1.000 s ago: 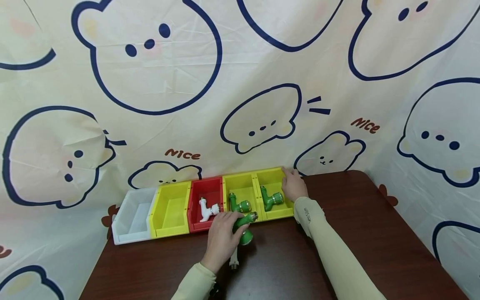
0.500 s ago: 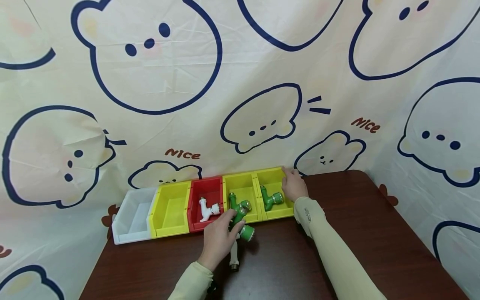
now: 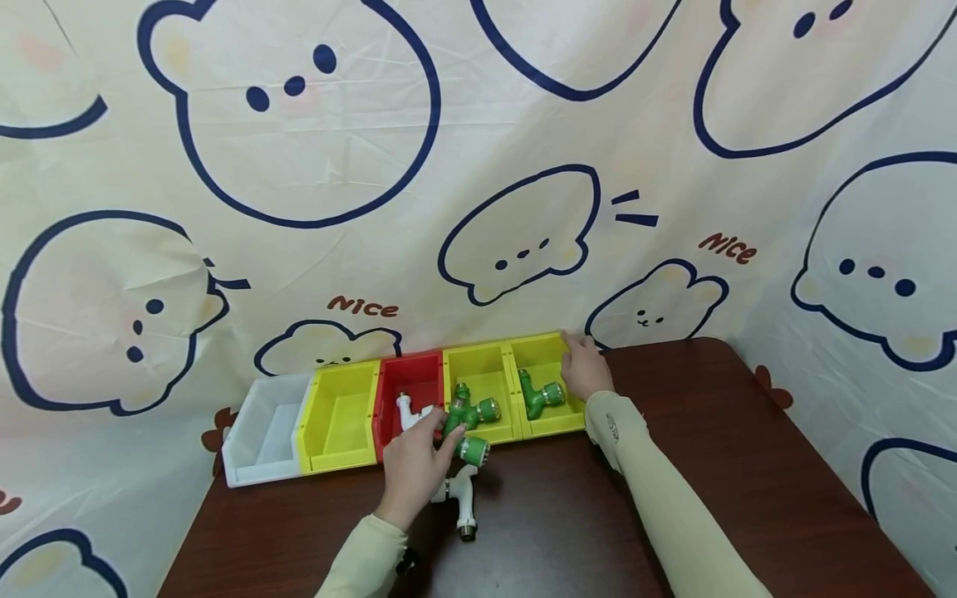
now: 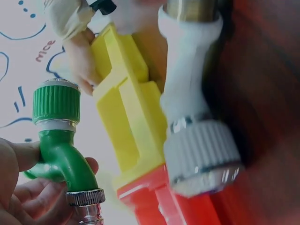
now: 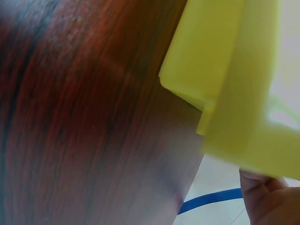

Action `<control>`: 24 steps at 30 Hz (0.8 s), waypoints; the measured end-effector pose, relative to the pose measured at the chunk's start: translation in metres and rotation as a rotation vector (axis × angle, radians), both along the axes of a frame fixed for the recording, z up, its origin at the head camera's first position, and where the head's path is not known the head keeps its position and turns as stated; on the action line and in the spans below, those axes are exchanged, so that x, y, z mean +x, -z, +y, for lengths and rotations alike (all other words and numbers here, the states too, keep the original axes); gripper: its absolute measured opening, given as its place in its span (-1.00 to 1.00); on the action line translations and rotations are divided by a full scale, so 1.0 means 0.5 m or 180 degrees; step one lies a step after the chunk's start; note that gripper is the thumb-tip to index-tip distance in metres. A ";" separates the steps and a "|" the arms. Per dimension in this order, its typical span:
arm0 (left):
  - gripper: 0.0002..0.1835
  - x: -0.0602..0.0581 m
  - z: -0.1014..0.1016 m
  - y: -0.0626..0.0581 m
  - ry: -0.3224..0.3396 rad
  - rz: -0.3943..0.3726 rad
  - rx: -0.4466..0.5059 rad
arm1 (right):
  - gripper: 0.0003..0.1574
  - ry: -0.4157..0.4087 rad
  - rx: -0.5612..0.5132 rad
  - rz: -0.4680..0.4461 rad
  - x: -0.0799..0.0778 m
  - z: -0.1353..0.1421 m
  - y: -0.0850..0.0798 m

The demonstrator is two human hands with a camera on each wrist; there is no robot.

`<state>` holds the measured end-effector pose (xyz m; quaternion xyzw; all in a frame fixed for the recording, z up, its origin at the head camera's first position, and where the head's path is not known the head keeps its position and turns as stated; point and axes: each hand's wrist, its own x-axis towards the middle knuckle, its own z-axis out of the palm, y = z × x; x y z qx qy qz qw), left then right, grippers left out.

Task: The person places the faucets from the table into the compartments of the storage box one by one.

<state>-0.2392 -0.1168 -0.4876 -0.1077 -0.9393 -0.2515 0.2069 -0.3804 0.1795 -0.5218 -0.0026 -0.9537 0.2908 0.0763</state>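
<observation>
My left hand (image 3: 414, 469) grips a green plastic tap (image 4: 61, 154) with a ribbed green knob and a metal-ringed outlet. In the head view, that tap is over the front edge of the bin row. Just below it a white tap (image 3: 465, 498) lies on the table, its threaded metal end toward me; it looms large in the left wrist view. At the far right corner of the rightmost yellow bin (image 3: 557, 428), my right hand (image 3: 586, 367) holds the rim, fingers (image 5: 262, 199) partly hidden behind it. Inside this bin lies another green tap (image 3: 542, 395).
Several joined bins stand along the back of the brown table (image 3: 553, 531): a white bin (image 3: 272, 432), a yellow bin (image 3: 340, 423), a red bin (image 3: 404, 370) with a white tap (image 3: 409, 411), and a yellow bin (image 3: 482, 361) with a green tap (image 3: 484, 410). A patterned cloth (image 3: 523, 124) hangs behind.
My left hand has moved left and slightly toward me with the green tap, which has turned in its fingers. More of the white tap on the table now shows. My right hand has stayed put.
</observation>
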 end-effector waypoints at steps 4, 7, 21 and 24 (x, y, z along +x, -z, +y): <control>-0.74 -0.009 -0.021 -0.011 -0.0114 0.0029 0.0045 | -0.39 -0.0019 -0.0006 0.0048 -0.002 0.001 0.003; -0.75 -0.015 -0.040 -0.020 -0.0210 0.0080 0.0113 | -0.39 -0.0020 0.0006 0.0079 -0.003 0.001 0.006; -0.48 -0.056 -0.154 -0.049 -0.0925 -0.0376 0.0153 | -0.39 0.0002 0.0000 0.0011 0.003 -0.002 -0.006; -0.47 -0.067 -0.180 -0.055 -0.1074 -0.0429 0.0183 | -0.39 -0.0001 0.0002 0.0023 0.000 -0.002 -0.003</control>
